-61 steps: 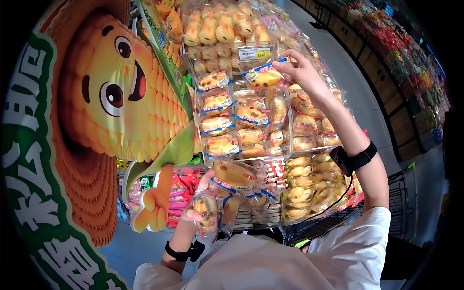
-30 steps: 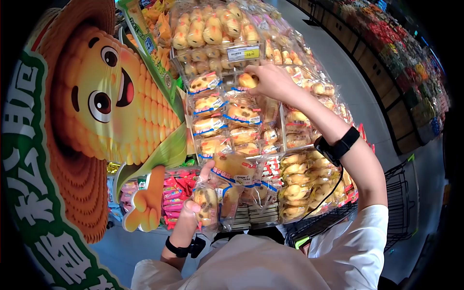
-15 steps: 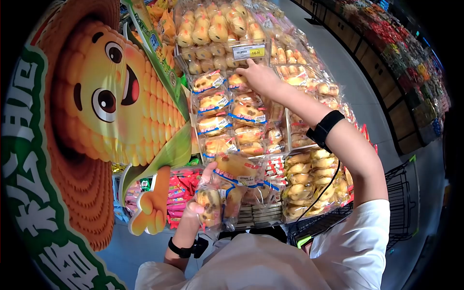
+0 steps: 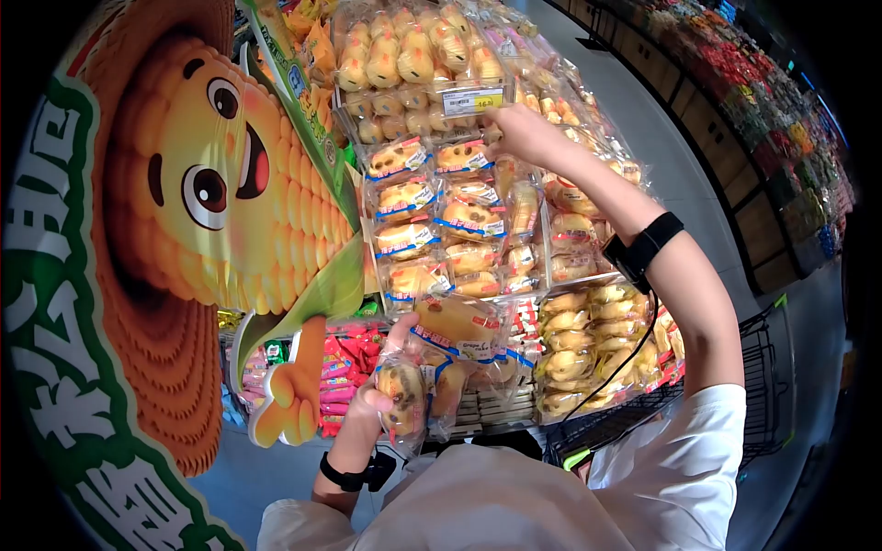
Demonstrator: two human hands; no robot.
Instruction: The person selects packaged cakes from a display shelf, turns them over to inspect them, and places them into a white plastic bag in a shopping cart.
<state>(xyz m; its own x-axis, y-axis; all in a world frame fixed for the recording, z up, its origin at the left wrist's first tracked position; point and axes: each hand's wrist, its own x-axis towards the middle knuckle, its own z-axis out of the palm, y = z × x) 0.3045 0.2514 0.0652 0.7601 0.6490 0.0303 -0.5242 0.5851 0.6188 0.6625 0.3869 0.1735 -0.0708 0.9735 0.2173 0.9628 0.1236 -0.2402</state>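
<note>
Several clear packs of bread are in my left hand (image 4: 375, 390), low in the view. One bread pack (image 4: 402, 395) with dark spots lies by its thumb, and a larger pack (image 4: 459, 329) with a red and blue label is above it. My right hand (image 4: 519, 133) is over the shelf, just below the price tag (image 4: 472, 101), with its fingers curled at the right end of a top-row bread pack (image 4: 462, 157). Whether its fingertips hold anything is hidden. More labelled packs (image 4: 404, 237) lie in two columns below.
A large corn-figure sign (image 4: 211, 184) fills the left side. Pink packets (image 4: 344, 372) lie below it. Small bagged breads (image 4: 570, 354) are at the right of the display. A black wire cart (image 4: 763, 376) stands at the right, with another goods shelf (image 4: 763, 138) beyond the aisle.
My right hand has moved right along the top row and uncovered the bread pack there. My left hand still holds its packs, which have shifted slightly.
</note>
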